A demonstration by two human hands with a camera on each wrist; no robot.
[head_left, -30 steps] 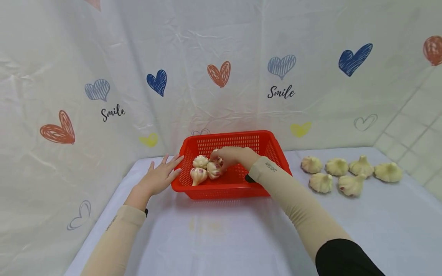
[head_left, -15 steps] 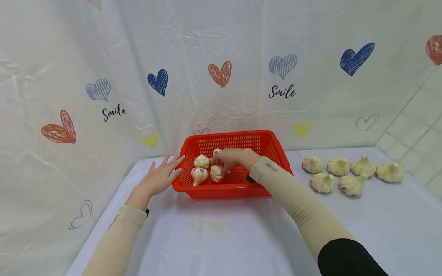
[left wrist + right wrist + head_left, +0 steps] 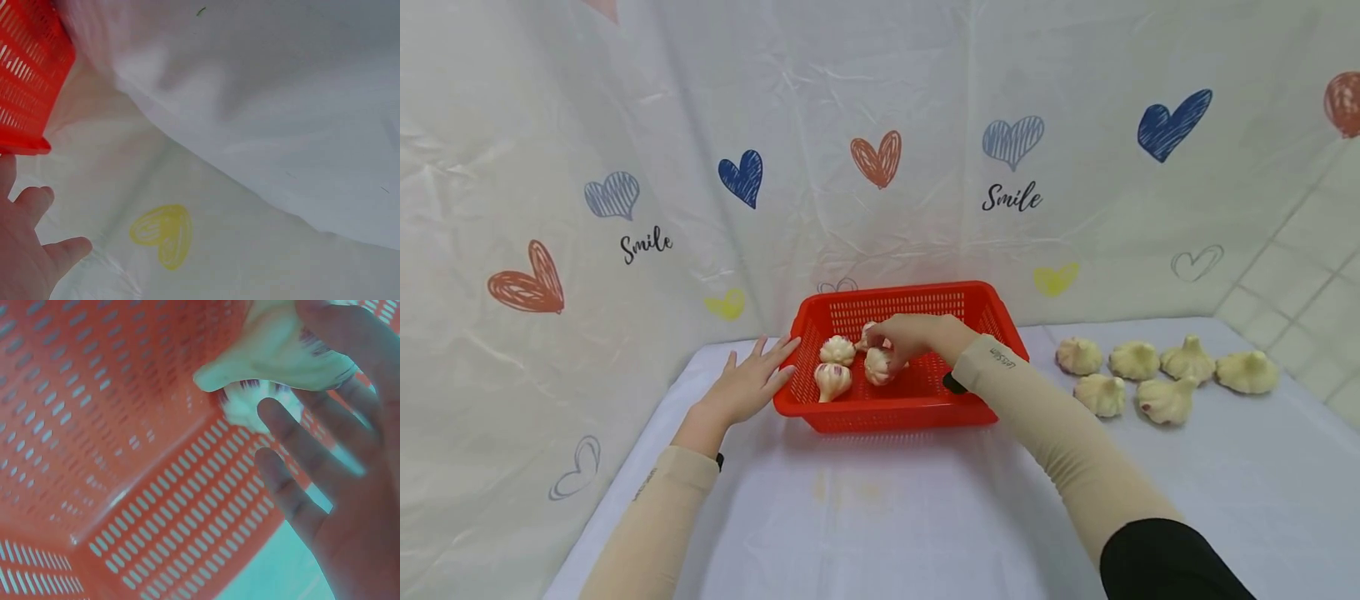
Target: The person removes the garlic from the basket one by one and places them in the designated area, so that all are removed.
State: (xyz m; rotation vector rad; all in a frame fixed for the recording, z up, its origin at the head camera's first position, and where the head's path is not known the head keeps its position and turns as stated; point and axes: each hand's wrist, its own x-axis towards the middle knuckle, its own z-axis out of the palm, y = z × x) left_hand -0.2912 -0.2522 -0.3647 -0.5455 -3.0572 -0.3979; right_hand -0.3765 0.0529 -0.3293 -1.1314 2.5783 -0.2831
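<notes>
My right hand [image 3: 917, 333] reaches into a red plastic basket [image 3: 887, 419] and grips a garlic bulb [image 3: 878, 367] with white, purple-streaked skin. In the right wrist view this held bulb [image 3: 275, 347] lies between thumb and fingers, its stem pointing left. Behind it another garlic bulb [image 3: 247, 415] sits on the basket floor, partly hidden. At the basket's left side, two more garlic bulbs [image 3: 832, 382] rest one behind the other. My left hand [image 3: 745, 387] is spread flat, fingertips right at the basket's left rim [image 3: 28, 149].
Several paler garlic bulbs [image 3: 1165, 402] lie in two rows on the white-covered table [image 3: 865, 533], right of the basket. A white curtain [image 3: 925, 75] printed with hearts hangs close behind the basket.
My right hand has moved slightly right with the garlic bulb, apart from the bulbs at the left. My left hand has stayed at the basket rim.
</notes>
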